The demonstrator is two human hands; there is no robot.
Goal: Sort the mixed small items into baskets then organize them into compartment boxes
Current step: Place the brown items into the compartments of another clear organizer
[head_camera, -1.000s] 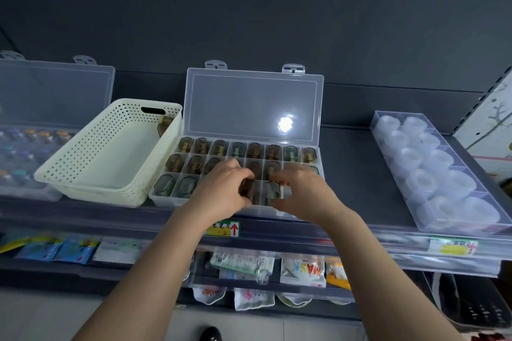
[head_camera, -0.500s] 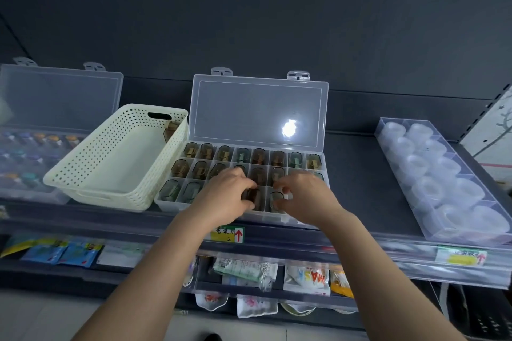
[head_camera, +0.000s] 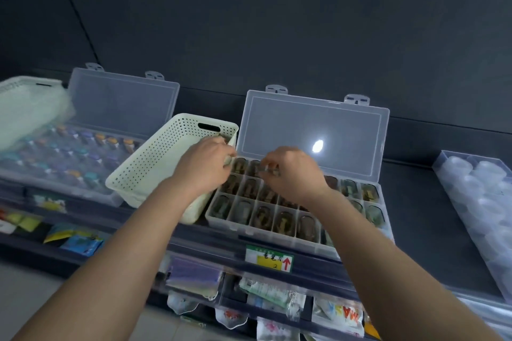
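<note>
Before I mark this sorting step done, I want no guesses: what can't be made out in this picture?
Head view:
- Left hand: its own back hides the fingertips at the basket end; any held item unseen.
- Right hand: curled fingers over the compartment box are blurred; a grip is unclear.
- Compartments under that wrist: covered.
- Left box: motion blur, only coloured caps show.
- Far-left basket: cut by the frame edge.
</note>
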